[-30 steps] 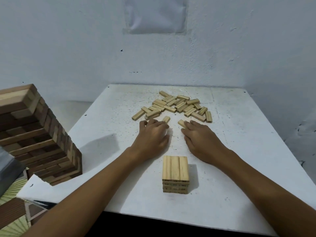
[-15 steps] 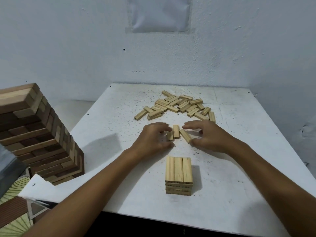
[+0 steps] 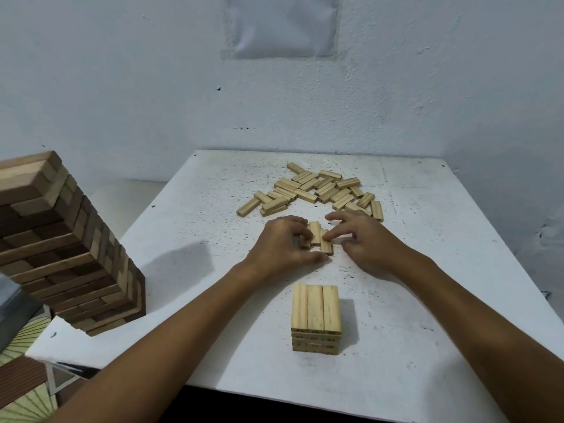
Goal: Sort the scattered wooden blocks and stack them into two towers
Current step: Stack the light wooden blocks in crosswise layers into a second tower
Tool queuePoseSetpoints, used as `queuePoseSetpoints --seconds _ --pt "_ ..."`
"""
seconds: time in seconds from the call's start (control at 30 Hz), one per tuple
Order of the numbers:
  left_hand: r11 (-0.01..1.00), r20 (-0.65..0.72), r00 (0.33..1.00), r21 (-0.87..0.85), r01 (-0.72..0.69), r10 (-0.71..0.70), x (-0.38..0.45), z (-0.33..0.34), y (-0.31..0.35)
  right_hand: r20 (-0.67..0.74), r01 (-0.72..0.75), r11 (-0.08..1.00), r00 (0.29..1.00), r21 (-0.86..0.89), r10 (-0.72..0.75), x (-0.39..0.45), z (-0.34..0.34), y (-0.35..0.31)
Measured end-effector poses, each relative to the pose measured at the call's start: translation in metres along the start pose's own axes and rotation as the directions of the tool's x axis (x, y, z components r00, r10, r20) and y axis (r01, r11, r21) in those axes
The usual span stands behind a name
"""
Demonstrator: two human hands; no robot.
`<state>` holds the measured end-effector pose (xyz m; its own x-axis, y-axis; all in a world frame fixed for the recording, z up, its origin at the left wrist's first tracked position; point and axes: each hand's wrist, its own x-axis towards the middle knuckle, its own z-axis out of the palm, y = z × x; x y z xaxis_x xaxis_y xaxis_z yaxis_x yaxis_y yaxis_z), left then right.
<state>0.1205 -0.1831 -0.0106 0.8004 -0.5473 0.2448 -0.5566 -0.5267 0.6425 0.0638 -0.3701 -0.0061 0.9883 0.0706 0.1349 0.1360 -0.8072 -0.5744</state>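
Both hands closed in since prev. frame: left hand [image 3: 282,245] & right hand [image 3: 363,239] pinching three pale blocks [image 3: 317,239] together; next, lift onto small tower [image 3: 316,319].

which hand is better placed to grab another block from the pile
Right. The right hand lies just below the pile, fingertips almost at its near blocks. The left hand is curled round the three gathered blocks.

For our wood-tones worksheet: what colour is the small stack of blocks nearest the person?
Pale yellowish pine; the small stack shows best in the head view.
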Motion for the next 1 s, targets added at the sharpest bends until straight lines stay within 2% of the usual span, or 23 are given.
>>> queuePoseSetpoints --seconds 0.27,0.43,0.6,0.67,0.73,0.77,0.83,0.9,0.97,1.0 --pt "0.999 -0.049 0.998 0.015 0.03 -0.029 0.004 0.01 0.002 0.037 -0.039 0.968 0.999 0.249 0.031 0.012 -0.002 -0.002" --pt "0.993 0.018 0.997 -0.097 0.071 -0.07 0.009 0.002 -0.008 -0.043 -0.01 0.982 0.999 0.19 0.018 0.007 0.003 -0.001" --pt "0.993 0.182 0.983 -0.12 0.0 0.022 0.018 -0.012 -0.015 -0.122 -0.025 0.996 0.992 0.087 0.035 -0.001 0.019 -0.011" --pt "0.991 0.161 0.984 -0.124 -0.06 0.08 0.018 -0.014 -0.016 -0.207 -0.056 0.983 0.974 0.177 0.093 -0.002 0.023 -0.016" --pt "0.973 0.095 0.994 -0.228 -0.031 0.054 0.014 -0.012 -0.013 -0.258 -0.116 0.913 0.938 0.391 0.23 -0.001 0.023 -0.022" --pt "0.948 0.059 0.998 -0.317 0.021 -0.003 0.011 -0.009 -0.01 -0.245 -0.132 0.839 0.922 0.527 0.299 0.0 0.023 -0.025" --pt "0.841 0.033 0.989 -0.522 0.14 -0.144 0.003 -0.001 -0.004 -0.174 -0.121 0.627 0.905 0.77 0.389 0.004 0.026 -0.03" --pt "0.731 0.03 0.969 -0.651 0.204 -0.244 0.0 0.006 0.002 -0.119 -0.11 0.478 0.899 0.871 0.423 0.007 0.029 -0.035" --pt "0.641 0.031 0.956 -0.736 0.218 -0.291 -0.001 0.012 0.009 -0.113 -0.091 0.437 0.901 0.895 0.419 0.01 0.033 -0.041" --pt "0.626 0.026 0.953 -0.748 0.218 -0.301 0.0 0.014 0.011 -0.116 -0.08 0.425 0.903 0.902 0.415 0.011 0.035 -0.045"
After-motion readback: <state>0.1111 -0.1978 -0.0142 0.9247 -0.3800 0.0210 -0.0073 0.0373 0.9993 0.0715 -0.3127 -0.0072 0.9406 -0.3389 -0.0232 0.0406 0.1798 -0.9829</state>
